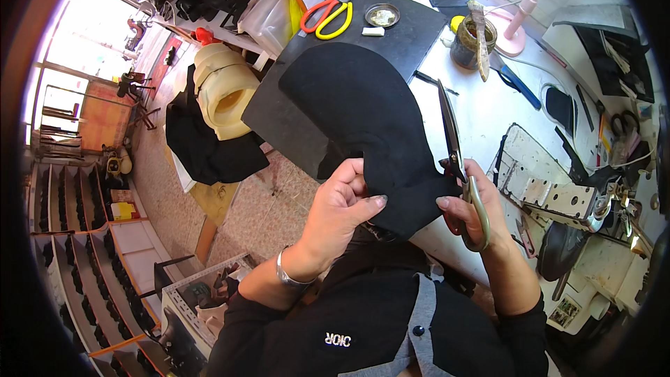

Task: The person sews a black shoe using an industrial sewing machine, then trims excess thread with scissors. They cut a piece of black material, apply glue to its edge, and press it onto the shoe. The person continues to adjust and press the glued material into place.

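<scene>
A large curved piece of black fabric (370, 98) lies partly over a dark cutting board and hangs toward me. My left hand (333, 202) pinches its near edge between thumb and fingers, and a bracelet circles that wrist. My right hand (478, 209) grips the fabric's right corner with thumb and fingers. That same hand also keeps hold of a pair of scissors (451, 129), whose blades point up and away from me, beside the fabric. Their handle loops hang by my palm.
On the dark board (276, 98) sit red-and-yellow-handled scissors (328, 17), a small round dish (382, 15) and a white block (373, 31). A glue jar (464, 49) with a brush (479, 38) stands beyond. At right is a sewing machine (558, 195); foam rolls (223, 91) lie at left.
</scene>
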Motion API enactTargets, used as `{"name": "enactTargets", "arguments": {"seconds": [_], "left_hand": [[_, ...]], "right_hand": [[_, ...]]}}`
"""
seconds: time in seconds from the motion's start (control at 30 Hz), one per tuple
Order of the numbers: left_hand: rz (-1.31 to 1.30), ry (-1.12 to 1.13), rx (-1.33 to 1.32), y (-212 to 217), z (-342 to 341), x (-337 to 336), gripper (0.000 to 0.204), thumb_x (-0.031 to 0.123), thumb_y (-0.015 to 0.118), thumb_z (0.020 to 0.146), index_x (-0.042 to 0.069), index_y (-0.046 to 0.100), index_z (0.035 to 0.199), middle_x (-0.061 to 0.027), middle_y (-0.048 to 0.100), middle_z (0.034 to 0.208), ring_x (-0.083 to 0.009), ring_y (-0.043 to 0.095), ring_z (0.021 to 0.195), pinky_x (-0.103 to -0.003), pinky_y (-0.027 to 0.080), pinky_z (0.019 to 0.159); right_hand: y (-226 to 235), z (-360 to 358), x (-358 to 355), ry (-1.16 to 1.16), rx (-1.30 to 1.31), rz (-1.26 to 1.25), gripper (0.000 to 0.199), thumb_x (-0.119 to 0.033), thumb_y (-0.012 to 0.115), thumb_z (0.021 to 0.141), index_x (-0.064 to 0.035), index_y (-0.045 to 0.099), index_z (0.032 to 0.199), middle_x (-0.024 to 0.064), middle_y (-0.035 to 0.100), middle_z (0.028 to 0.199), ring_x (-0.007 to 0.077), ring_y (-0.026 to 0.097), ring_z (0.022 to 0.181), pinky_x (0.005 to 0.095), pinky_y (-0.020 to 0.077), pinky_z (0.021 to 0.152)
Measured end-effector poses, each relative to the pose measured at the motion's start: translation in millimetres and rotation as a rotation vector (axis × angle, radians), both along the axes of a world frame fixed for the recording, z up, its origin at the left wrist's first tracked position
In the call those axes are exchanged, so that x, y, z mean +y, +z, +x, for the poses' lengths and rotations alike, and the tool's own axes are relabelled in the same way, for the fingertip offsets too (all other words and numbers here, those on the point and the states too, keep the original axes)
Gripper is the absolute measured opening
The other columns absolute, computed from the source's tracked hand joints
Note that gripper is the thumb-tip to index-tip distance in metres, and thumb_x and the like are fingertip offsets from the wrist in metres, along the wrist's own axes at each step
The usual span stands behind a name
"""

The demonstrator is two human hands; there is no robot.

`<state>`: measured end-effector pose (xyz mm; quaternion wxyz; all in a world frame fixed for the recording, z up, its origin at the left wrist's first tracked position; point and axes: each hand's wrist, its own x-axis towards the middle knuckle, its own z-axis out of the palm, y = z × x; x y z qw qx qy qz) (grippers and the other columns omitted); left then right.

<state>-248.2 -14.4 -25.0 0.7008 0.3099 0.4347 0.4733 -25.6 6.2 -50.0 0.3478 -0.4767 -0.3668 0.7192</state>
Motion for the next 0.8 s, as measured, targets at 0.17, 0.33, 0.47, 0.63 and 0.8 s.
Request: {"name": "enactTargets", "arguments": {"seconds": [0.17, 0.33, 0.47, 0.63, 0.8], "left_hand": [[0.021, -0.037, -0.008, 5, -3, 2, 0.045, -0.012, 0.050, 0.084, 0.000, 0.040, 0.126, -0.0112, 0.062, 0.111, -0.0143, 0.060, 0.105, -0.029, 0.048, 0.093], [0.001, -0.019, -0.007, 3, -7, 1, 0.051, -0.011, 0.055, 0.081, -0.002, 0.038, 0.128, -0.0153, 0.062, 0.115, -0.0200, 0.061, 0.107, -0.033, 0.048, 0.095], [0.176, 0.072, 0.224, -7, -5, -8, 0.049, -0.009, 0.058, 0.083, -0.002, 0.038, 0.127, -0.0051, 0.054, 0.094, -0.0110, 0.054, 0.087, -0.026, 0.047, 0.082], [0.972, 0.007, 0.825, -20, -17, -19, 0.043, -0.003, 0.063, 0.084, -0.002, 0.044, 0.123, -0.0105, 0.061, 0.108, -0.0123, 0.057, 0.096, -0.023, 0.042, 0.086], [0.901, 0.002, 0.678, -20, -28, -17, 0.042, -0.003, 0.062, 0.085, -0.002, 0.045, 0.123, -0.0107, 0.061, 0.109, -0.0132, 0.058, 0.098, -0.024, 0.042, 0.088]], "right_hand": [[1, -4, 1, -0.013, -0.001, -0.025, 0.050, -0.004, 0.073, 0.076, -0.0071, 0.048, 0.119, -0.0041, 0.044, 0.056, 0.0062, 0.041, 0.039, 0.0217, 0.0307, 0.035], [-2, -5, 1, -0.012, 0.028, -0.022, 0.049, -0.005, 0.071, 0.078, -0.0064, 0.046, 0.120, -0.0031, 0.043, 0.054, 0.0076, 0.041, 0.037, 0.0222, 0.0311, 0.034], [-2, -9, 1, -0.098, 0.065, 0.004, 0.049, -0.007, 0.069, 0.080, -0.0054, 0.044, 0.121, -0.0018, 0.044, 0.055, 0.0085, 0.041, 0.038, 0.0227, 0.0324, 0.035], [6, -18, 10, -0.198, 0.155, 0.098, 0.051, -0.004, 0.067, 0.079, -0.0046, 0.041, 0.124, 0.0027, 0.053, 0.072, 0.0080, 0.046, 0.045, 0.0216, 0.0368, 0.040], [15, -23, 19, -0.163, 0.176, 0.176, 0.051, 0.003, 0.061, 0.077, -0.0058, 0.042, 0.124, 0.0043, 0.056, 0.082, 0.0081, 0.050, 0.051, 0.0203, 0.0388, 0.043]]}}
